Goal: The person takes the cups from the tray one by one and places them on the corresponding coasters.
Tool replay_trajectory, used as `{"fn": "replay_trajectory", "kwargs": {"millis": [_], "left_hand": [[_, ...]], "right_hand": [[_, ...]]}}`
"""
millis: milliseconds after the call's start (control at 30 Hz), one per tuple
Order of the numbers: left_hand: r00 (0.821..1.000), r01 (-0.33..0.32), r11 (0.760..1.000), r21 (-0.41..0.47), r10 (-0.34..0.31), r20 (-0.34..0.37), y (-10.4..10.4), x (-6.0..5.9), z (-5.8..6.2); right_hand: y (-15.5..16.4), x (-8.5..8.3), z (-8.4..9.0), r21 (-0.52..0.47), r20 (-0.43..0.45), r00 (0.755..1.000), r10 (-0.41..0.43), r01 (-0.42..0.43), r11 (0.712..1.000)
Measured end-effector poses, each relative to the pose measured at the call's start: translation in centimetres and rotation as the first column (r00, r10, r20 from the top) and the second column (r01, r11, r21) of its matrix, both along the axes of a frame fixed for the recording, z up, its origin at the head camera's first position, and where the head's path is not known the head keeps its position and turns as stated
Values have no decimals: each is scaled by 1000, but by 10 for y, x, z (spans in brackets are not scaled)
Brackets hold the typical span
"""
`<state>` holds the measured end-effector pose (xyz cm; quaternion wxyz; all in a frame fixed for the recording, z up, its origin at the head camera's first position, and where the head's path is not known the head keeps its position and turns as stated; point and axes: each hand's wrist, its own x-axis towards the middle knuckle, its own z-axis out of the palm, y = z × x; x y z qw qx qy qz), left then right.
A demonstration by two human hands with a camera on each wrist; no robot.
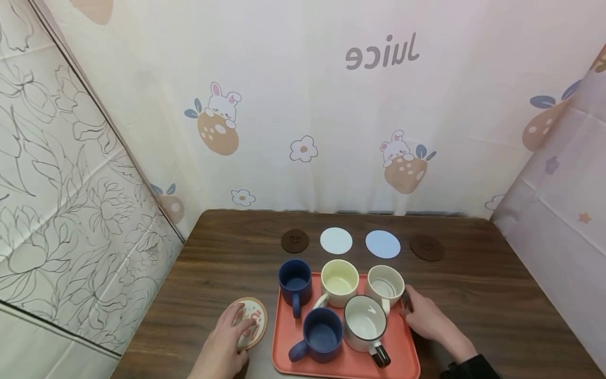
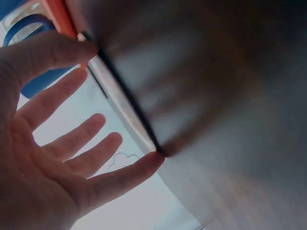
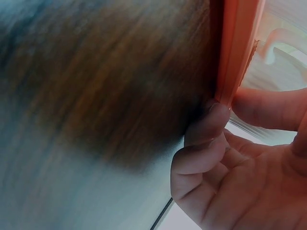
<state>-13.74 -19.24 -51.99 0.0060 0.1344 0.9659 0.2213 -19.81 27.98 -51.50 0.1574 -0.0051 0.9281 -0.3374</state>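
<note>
In the head view, my left hand (image 1: 221, 341) lies spread over a round patterned coaster (image 1: 257, 336) with a tan rim, left of the tray. The left wrist view shows its fingers (image 2: 86, 158) splayed, thumb and one outer fingertip close to the ends of a thin dark edge. Whether it carries any weight I cannot tell. At the right side of the red tray (image 1: 283, 352), my right hand (image 1: 428, 316) grips the tray's edge (image 3: 240, 48), thumb on the inner side and fingers curled outside. The tray holds several mugs, including a dark blue mug (image 1: 323, 334).
Behind the tray, a row of round coasters lies on the wooden table: dark brown (image 1: 295, 241), pale white (image 1: 336, 240), light blue (image 1: 382, 244) and another dark brown (image 1: 426, 248). A cream mug (image 1: 384, 284) stands close to my right fingers. Printed curtains (image 1: 303, 105) hang around the table.
</note>
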Motion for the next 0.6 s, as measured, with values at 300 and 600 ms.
{"fn": "replay_trajectory", "kwargs": {"millis": [300, 600], "left_hand": [[967, -115, 976, -186, 152, 202, 5, 5, 8], [866, -73, 974, -212, 168, 471, 9, 19, 17]], "right_hand": [[-1, -1, 1, 2, 12, 1000, -14, 14, 1000], [-2, -2, 0, 13, 22, 1000, -21, 21, 1000]]}}
